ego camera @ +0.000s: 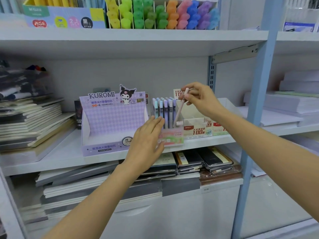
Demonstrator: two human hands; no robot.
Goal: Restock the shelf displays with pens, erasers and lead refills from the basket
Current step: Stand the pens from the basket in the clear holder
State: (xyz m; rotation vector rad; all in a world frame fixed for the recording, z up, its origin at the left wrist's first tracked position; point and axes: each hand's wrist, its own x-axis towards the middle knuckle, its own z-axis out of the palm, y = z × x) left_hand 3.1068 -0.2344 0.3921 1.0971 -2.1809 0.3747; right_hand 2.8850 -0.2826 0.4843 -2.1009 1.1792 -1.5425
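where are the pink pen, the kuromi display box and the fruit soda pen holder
pink pen (180, 108): head view, middle of its barrel, below the fingers
kuromi display box (114, 118): head view, purple checked back panel
fruit soda pen holder (174, 136): head view, front label

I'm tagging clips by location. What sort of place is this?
Most likely a stationery shop: retail shelves carry a Kuromi lead-refill display box, a holder of pastel pens and stacked notebooks, and the right hand holds a pink pen at that holder.
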